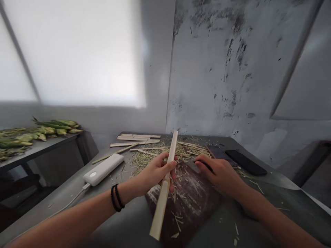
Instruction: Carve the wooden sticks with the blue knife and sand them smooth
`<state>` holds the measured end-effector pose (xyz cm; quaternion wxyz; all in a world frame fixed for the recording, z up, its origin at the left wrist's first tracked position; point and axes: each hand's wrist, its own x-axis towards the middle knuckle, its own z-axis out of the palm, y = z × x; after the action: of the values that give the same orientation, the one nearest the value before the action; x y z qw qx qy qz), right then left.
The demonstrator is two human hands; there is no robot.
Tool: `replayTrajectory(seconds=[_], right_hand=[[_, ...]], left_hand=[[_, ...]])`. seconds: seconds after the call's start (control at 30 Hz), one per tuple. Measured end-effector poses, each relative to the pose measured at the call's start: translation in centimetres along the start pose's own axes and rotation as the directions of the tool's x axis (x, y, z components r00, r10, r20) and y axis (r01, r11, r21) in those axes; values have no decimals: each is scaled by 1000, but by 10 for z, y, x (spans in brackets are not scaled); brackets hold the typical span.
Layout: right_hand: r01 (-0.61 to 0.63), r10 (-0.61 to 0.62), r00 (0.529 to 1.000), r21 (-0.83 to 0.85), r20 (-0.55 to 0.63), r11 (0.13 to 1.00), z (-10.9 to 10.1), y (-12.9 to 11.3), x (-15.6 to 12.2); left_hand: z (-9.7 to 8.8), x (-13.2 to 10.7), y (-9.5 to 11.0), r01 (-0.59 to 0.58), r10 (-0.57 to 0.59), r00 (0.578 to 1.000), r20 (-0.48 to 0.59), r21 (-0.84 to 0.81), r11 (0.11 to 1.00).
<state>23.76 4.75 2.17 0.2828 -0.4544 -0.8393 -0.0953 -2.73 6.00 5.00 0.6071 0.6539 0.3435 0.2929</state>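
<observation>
My left hand (153, 172) is closed around a pale split bamboo strip (162, 206), thumb on top. The strip slants from near me up and away, with a node just below the fingers. My right hand (223, 175) grips a small knife (207, 166) by its black handle, to the right of the strip and apart from it. Most of the blade is hard to make out. Beneath both hands lies a dark brown board (196, 201), scuffed white and strewn with shavings. Thin bamboo shavings (144, 158) are heaped beyond the board.
Several flat bamboo strips (137, 142) lie at the table's back left. A white power bank (104, 169) with a cable sits at left. Two dark phone-like slabs, the nearer a black phone (245, 162), lie at right. Corn-like green husks (55, 129) cover a side table.
</observation>
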Motion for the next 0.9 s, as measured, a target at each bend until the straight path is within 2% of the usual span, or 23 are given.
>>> replayTrajectory(seconds=[0.13,0.27,0.4,0.67,0.9], right_hand=[[-73,73,993,3,91,997,8,3,-2],[-27,22,976,21,217,999,21,0,-6],[-3,-3,961,23,275,1000,23,-10,-6],[-50,16,937,88,350,995,13,-32,-2],[-78,-10,883,167,469,983,17,-48,-4]], left_hand=[[-2,-17,-4,73,-74,995,-72,-11,997],[-8,-16,-8,79,-92,980,-177,-79,994],[-13,-6,-10,39,-84,965,-248,-178,983],[-13,4,-16,-65,-48,957,-286,-372,926],[-8,3,-24,-219,-16,892,-453,-462,860]])
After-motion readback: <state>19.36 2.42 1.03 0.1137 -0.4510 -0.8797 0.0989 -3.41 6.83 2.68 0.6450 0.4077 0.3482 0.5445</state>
